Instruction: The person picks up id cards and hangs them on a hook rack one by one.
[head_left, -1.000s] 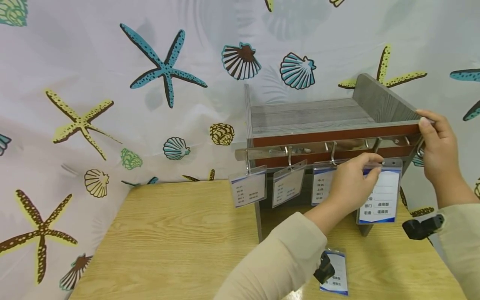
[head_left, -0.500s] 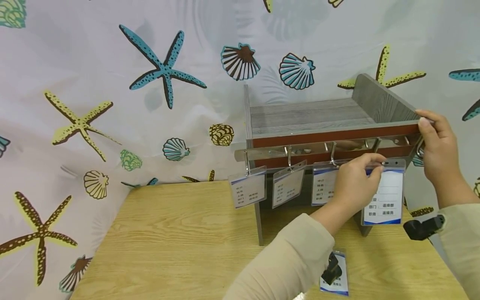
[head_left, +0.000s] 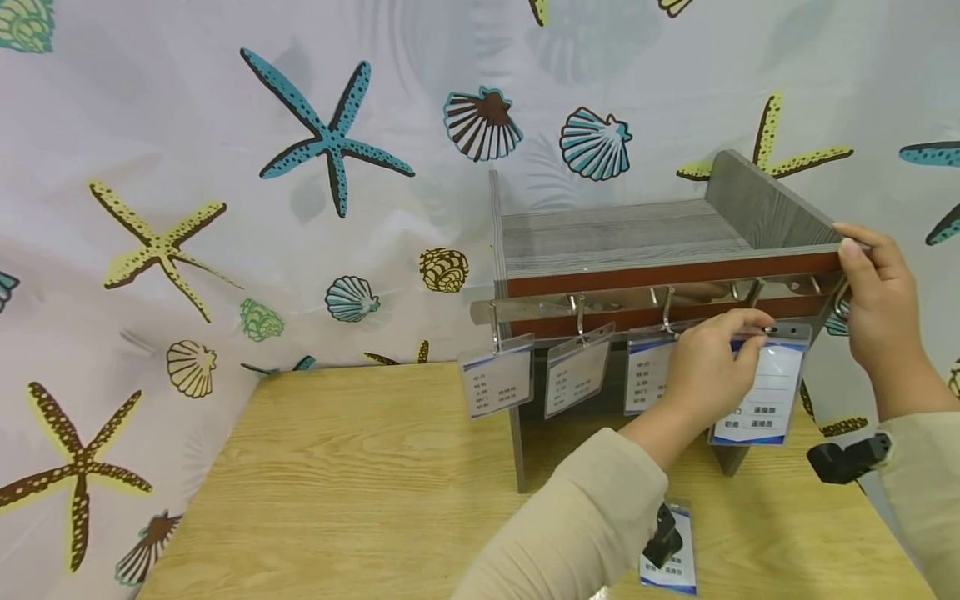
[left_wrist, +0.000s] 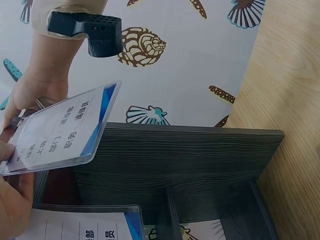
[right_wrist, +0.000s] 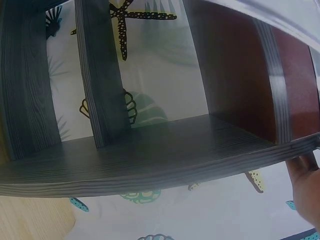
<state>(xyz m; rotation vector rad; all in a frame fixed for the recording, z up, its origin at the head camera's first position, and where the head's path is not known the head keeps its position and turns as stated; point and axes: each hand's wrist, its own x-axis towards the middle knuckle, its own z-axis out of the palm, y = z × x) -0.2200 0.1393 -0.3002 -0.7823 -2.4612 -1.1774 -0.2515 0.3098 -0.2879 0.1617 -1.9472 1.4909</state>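
My left hand (head_left: 705, 367) pinches a clear plastic badge holder (head_left: 767, 392) by its top edge, just below a hook (head_left: 755, 290) on the metal hook rail (head_left: 528, 309). The left wrist view shows this badge (left_wrist: 62, 130) tilted, with its white and blue card facing out. My right hand (head_left: 885, 321) grips the front right corner of the grey wooden shelf (head_left: 622, 237). Further left on the rail hang three more badge holders: one at the end (head_left: 497, 379), one beside it (head_left: 579, 372) and one partly behind my left hand (head_left: 647, 375).
Another badge holder (head_left: 678, 550) lies on the wooden table (head_left: 360, 475), partly covered by the left wrist camera (head_left: 663, 540). A curtain (head_left: 225, 108) with starfish and shells stands behind the shelf. The shelf's side panel and divider (right_wrist: 102, 75) show in the right wrist view.
My left hand has shifted slightly right with the badge. The badge swung right, then its lower end came back left. My right hand stays on the shelf corner.
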